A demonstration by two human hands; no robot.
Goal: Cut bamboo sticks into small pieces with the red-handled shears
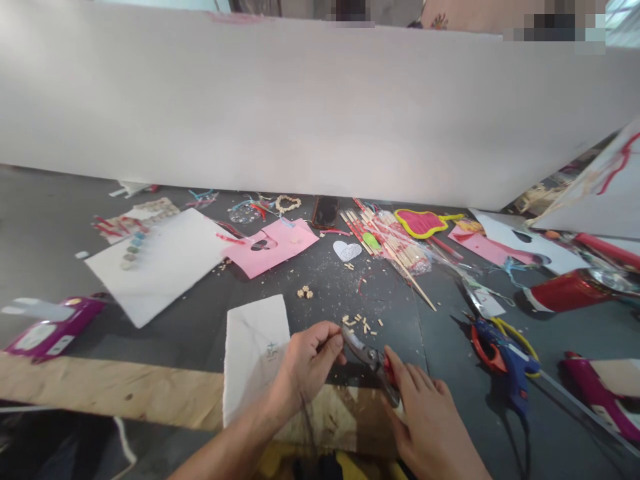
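Observation:
My right hand (pixel 423 407) is wrapped round the handles of metal pruning shears (pixel 367 353), whose blades point up and left. At the blade tips, my left hand (pixel 317 353) pinches something too small to make out between thumb and fingers. Just beyond the blades lie several short cut wooden pieces (pixel 365 325). A small cluster of wooden pieces (pixel 305 292) sits further up and left. Under my left wrist is a white sheet of paper (pixel 255 347) with a small pencilled mark.
Around the hands lie a blue glue gun (pixel 515 367), a red can (pixel 575 290), chopsticks in plastic (pixel 400 240), pink paper (pixel 273 247), a phone (pixel 325 212), a paper heart (pixel 347 251) and a purple device (pixel 57 327). A white board (pixel 300 107) stands behind.

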